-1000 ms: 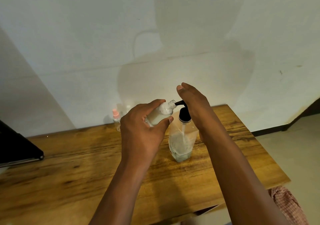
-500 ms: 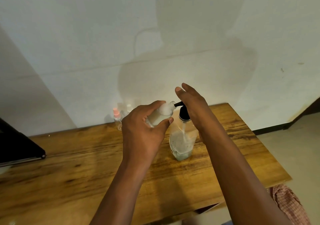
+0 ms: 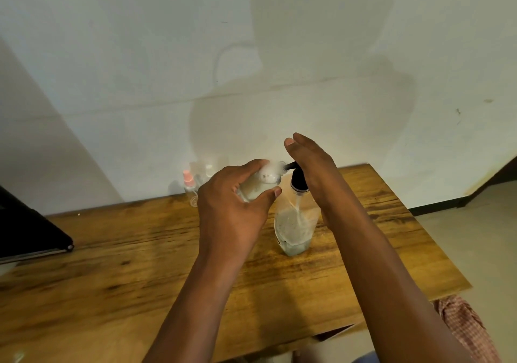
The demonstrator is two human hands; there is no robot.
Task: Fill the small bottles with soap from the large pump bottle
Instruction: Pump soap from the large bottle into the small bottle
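Observation:
The large clear pump bottle stands upright on the wooden table, partly full of pale soap, with a black pump head. My right hand lies flat on top of the pump, fingers straight. My left hand grips a small clear bottle holding whitish soap, tilted so its mouth meets the black nozzle. More small bottles, one with a pink cap, stand at the table's back edge by the wall.
A dark flat object lies at the table's left edge. The white wall rises right behind the table. Checked pink cloth shows at the lower right, below the table's front corner.
Both hands and the bottles have stayed almost still; my right hand stays on the pump head, which sits slightly lower than a second ago.

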